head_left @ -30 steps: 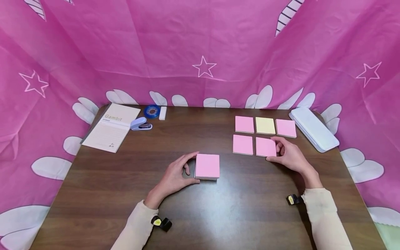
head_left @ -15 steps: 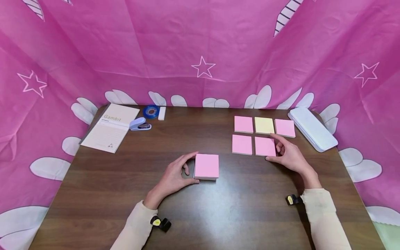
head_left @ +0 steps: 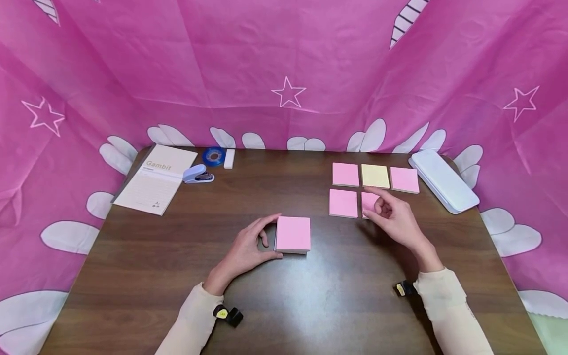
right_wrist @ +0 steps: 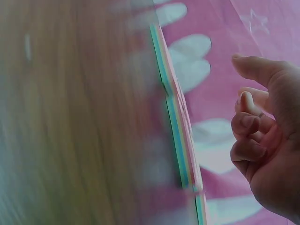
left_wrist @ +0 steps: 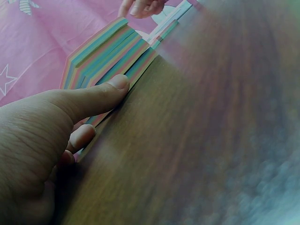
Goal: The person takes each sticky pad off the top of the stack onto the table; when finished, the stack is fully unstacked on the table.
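Left hand [head_left: 243, 254] has thumb and fingers curled round the left edge of the thick square pink sticky-note pad [head_left: 293, 234], gripping it; the pad lies flat near the middle of the dark wooden table [head_left: 310, 296]. Right hand [head_left: 396, 221], right of the pad, hovers with fingers loosely curled and index out, holding nothing, probably just clear of the near-right pink note [head_left: 368, 201] in the grid of loose square notes [head_left: 346, 174]. White oblong case [head_left: 443, 180] lies right of the grid.
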`<control>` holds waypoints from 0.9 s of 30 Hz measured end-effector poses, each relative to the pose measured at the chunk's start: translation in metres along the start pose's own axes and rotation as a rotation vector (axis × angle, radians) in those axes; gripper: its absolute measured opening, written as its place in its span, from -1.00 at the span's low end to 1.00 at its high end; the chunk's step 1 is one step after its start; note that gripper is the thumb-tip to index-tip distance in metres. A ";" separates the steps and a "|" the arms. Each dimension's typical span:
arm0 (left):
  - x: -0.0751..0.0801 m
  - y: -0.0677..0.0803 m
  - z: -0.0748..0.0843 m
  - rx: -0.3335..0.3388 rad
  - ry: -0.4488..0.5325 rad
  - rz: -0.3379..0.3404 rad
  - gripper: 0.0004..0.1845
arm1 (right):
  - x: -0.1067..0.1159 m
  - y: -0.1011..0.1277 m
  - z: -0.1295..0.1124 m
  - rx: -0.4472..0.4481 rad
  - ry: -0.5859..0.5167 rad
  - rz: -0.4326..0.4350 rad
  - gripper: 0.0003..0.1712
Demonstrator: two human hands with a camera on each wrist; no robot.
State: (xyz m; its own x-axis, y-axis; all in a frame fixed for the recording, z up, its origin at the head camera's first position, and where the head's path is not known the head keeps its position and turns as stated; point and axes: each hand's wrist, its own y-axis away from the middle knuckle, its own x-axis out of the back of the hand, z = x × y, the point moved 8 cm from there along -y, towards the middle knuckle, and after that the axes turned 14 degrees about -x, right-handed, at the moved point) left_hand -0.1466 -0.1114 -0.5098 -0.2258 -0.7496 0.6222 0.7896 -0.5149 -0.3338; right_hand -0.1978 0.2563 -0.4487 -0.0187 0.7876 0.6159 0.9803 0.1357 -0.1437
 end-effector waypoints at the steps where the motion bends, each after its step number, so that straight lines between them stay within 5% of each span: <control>1: 0.000 0.000 0.000 0.000 0.001 -0.001 0.11 | -0.005 0.000 -0.004 0.006 -0.004 -0.013 -0.36; 19: 0.001 0.001 -0.002 0.010 0.005 0.008 0.12 | -0.106 0.020 -0.068 0.083 -0.070 -0.241 -0.23; 27: 0.000 0.001 -0.003 0.008 0.006 -0.001 0.12 | -0.128 0.023 -0.082 0.057 0.073 -0.224 0.02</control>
State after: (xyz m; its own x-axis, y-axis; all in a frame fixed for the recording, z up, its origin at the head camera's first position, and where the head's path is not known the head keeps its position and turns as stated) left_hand -0.1478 -0.1129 -0.5118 -0.2303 -0.7514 0.6184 0.7936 -0.5128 -0.3275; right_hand -0.1569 0.1091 -0.4677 -0.2183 0.6886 0.6915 0.9404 0.3378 -0.0395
